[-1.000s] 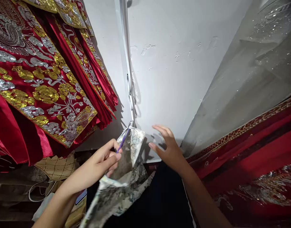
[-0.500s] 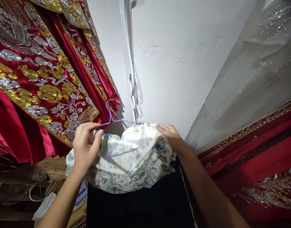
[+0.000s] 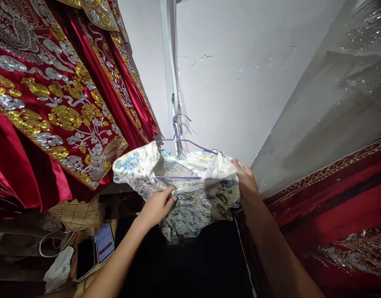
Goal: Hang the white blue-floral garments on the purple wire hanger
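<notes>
A white floral garment with blue and yellow print hangs on a thin purple hanger in front of my body. The hanger's shoulders sit inside the garment, and its lower bar crosses the neck opening. My left hand pinches the front edge of the neckline near its middle. At the right shoulder, my right hand grips the garment's sleeve end, its fingers partly hidden behind the cloth. The hanger's hook points up in front of the white wall, touched by neither hand.
Red robes with gold and silver embroidery hang at the left. Sheer plastic covers garments at the right, above red cloth. Lower left are a lit phone, a dark phone, a white cable and crumpled tissue.
My left hand has let go of the left shoulder and moved right and down to the front neckline. The hanger has shifted right, with the left shoulder of the garment now spread over it.
</notes>
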Motion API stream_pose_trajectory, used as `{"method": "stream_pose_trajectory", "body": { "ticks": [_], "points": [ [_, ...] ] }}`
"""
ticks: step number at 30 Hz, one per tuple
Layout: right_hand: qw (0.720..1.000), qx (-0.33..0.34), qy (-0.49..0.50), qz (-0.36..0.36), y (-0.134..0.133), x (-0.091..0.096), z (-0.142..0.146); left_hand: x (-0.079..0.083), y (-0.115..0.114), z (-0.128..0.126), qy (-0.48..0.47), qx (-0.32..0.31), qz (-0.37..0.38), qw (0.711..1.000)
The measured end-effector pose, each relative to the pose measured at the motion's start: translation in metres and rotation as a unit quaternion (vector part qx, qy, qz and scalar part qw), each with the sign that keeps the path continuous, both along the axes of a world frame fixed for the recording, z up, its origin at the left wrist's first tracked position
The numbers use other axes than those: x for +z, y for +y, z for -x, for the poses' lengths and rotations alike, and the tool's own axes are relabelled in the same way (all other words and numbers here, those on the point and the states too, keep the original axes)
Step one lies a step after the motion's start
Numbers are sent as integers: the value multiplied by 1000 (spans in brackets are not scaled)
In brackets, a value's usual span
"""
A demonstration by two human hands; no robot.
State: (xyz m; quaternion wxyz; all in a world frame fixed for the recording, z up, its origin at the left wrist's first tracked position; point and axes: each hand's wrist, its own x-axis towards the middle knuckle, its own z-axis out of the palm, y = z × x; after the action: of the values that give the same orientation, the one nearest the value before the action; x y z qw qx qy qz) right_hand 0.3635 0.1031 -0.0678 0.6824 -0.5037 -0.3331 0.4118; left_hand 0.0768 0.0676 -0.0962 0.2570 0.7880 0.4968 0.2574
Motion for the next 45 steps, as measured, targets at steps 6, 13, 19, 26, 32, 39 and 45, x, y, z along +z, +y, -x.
{"method": "stream_pose_trajectory", "body": {
  "ticks": [6, 13, 19, 26, 32, 39, 45],
  "points": [
    [999, 21, 4, -31, 8, -32, -1, -24, -22, -13, -6, -18, 35, 999],
    [957, -245, -136, -81, -19, -84, 9, -47, -37, -29, -51, 4, 38, 998],
    [973, 0, -228, -36, -66, -139, 46, -57, -41, -37, -92, 3, 53, 994],
    [894, 293, -340, -9, -59, -144, 86, -53, -42, -39, -112, -10, 46, 993],
    [896, 288, -336, -32, -63, -132, 89, -44, -41, -34, -124, 22, 22, 992],
    [895, 278, -348, -30, -59, -142, 81, -51, -39, -34, -204, 45, 51, 977],
    [914, 235, -331, -19, -60, -159, 92, -51, -32, -38, -432, 36, 195, 880]
  ]
}}
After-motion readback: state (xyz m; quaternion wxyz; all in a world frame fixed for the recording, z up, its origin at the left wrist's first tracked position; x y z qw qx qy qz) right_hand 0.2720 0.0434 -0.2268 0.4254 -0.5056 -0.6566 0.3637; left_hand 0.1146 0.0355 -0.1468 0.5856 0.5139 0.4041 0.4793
